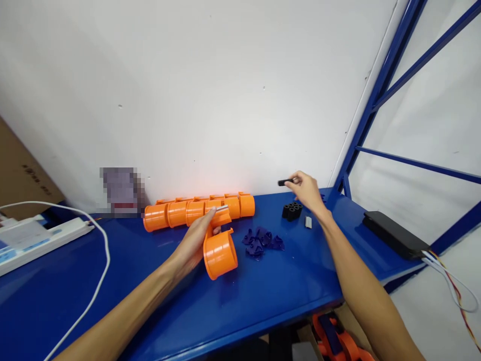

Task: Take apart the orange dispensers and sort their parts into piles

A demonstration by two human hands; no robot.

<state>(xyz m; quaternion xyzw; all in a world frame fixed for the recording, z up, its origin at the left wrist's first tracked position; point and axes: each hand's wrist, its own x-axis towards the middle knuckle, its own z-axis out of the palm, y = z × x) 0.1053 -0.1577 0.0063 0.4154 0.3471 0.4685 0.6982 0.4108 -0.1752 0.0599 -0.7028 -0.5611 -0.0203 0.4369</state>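
My left hand (pixel 197 239) is closed around the stem of an orange plastic part (pixel 220 254) with a wide ring at its lower end and a metal rod (pixel 221 207) showing at the top. Raised over the blue table, my right hand (pixel 303 188) pinches a small black cylinder (pixel 285 182). Below it stands a cluster of black tubes (pixel 292 211), with a small grey-white piece (pixel 308 222) beside them. Several dark blue pieces (pixel 263 241) lie in a pile between my hands. Behind my left hand, a row of orange rings (pixel 176 213) lies near the wall.
A white power strip (pixel 48 244) and white cable (pixel 107 250) are at the left of the blue table (pixel 263 296). A black box (pixel 394 233) with wires sits at the right, near a blue metal frame (pixel 383 85). Orange parts (pixel 334 341) show below the front edge.
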